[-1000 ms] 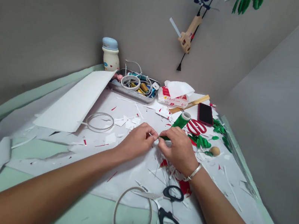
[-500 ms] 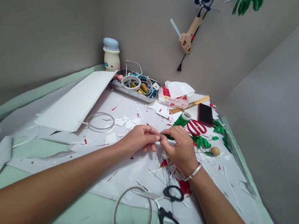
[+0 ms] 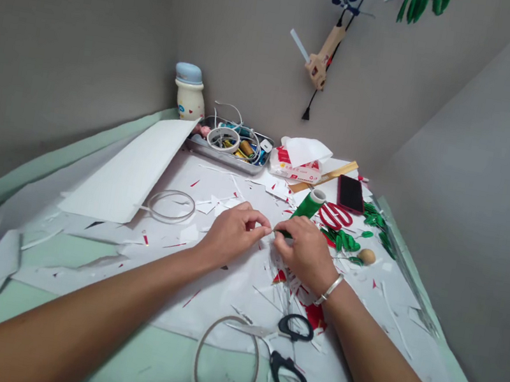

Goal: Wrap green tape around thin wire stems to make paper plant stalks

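Fingertip to fingertip, both hands meet above the paper-strewn table. My left hand (image 3: 235, 232) pinches thumb against forefinger; whatever lies between them is too small to make out. The fingers of my right hand (image 3: 305, 245) are closed on a small dark green piece, mostly hidden by the hand. Just behind that hand leans a spool of green thread (image 3: 309, 205), close to red-handled scissors (image 3: 335, 216). Green leaf-shaped pieces (image 3: 343, 240) and a round tan ball (image 3: 366, 256) lie to the right. Nearer me, black-handled scissors (image 3: 277, 343) rest partly over a ring of white tape (image 3: 197, 363).
A metal tray (image 3: 235, 161) of spools and tape stands at the back, beside a tissue pack (image 3: 295, 168) and a phone (image 3: 351, 194). A white sheet (image 3: 129, 174) and a coil (image 3: 170, 206) lie left. A glue gun (image 3: 323, 60) hangs on the wall.
My left fingers have drawn slightly away from the right fingertips and curled in. Less of the green piece shows at my right hand now. The other things stay put.
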Action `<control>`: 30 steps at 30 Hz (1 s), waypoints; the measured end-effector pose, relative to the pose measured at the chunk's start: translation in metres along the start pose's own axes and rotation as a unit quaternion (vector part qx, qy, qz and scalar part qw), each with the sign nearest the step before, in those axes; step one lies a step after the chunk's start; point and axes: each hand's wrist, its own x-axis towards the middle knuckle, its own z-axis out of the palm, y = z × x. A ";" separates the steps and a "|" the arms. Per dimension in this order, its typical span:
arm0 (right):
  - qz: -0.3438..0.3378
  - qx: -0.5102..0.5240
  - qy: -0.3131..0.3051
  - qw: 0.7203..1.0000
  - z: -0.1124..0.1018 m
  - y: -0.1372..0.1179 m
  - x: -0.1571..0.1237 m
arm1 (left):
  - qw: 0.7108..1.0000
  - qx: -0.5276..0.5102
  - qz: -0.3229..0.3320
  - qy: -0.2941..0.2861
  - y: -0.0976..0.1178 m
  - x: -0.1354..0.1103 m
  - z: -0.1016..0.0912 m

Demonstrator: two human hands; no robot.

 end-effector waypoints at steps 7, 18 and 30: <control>-0.023 0.184 -0.067 0.980 -0.012 0.001 0.002 | 0.996 -0.082 -0.046 -0.001 -0.006 0.006 -0.004; 0.083 0.169 0.140 0.972 -0.004 -0.009 0.003 | 0.999 -0.033 0.017 0.002 0.005 0.000 0.002; -0.060 0.065 -0.027 0.996 -0.005 -0.003 0.000 | 1.000 0.000 0.013 0.008 -0.003 0.007 -0.005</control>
